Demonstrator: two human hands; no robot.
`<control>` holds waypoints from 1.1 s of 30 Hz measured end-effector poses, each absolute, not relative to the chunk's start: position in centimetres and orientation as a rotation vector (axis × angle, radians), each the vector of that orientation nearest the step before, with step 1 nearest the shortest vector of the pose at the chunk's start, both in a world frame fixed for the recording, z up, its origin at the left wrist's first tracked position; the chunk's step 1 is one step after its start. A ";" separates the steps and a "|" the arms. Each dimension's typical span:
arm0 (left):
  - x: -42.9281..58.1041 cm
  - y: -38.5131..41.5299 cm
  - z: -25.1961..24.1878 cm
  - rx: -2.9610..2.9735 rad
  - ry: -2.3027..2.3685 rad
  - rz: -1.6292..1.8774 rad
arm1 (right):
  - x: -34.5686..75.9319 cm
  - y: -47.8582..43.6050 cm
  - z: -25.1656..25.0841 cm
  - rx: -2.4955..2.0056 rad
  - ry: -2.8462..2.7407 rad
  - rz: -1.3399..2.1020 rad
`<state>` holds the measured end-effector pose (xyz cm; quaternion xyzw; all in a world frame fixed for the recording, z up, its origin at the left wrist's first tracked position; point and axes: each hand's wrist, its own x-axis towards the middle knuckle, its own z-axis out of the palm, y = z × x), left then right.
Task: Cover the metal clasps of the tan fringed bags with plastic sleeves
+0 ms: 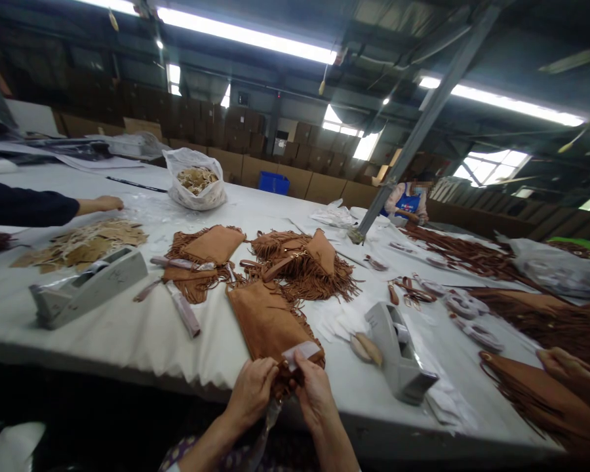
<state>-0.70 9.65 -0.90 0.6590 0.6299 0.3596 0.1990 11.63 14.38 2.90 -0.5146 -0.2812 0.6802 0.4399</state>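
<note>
Left hand (252,385) pinches brown material and right hand (315,388) a slip, both at the front of a long, white-covered table (128,341). Between them is the near end of a tan, rectangular, fringed suede bag (260,321). Beyond the bag sits a brown fringed suede heap (314,278); right of it, a grey plastic tape dispenser (400,359); on its near end, that small whitish slip (299,353).

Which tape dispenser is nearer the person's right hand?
The right-hand dispenser in the picture, beside the brown bag under the right hand; the other dispenser stands farther left, by the tan scraps.
</note>
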 end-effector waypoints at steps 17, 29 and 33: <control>-0.8 9.7 -0.5 1.787 1.702 1.013 | 12.4 14.4 2.3 -1.274 -1.210 1.629; -2.9 8.0 -0.3 1.254 1.192 1.339 | 11.2 11.7 1.7 -1.256 -1.856 0.917; -4.5 5.1 -0.3 0.772 1.362 1.390 | 10.7 10.3 0.7 -1.014 -2.004 0.522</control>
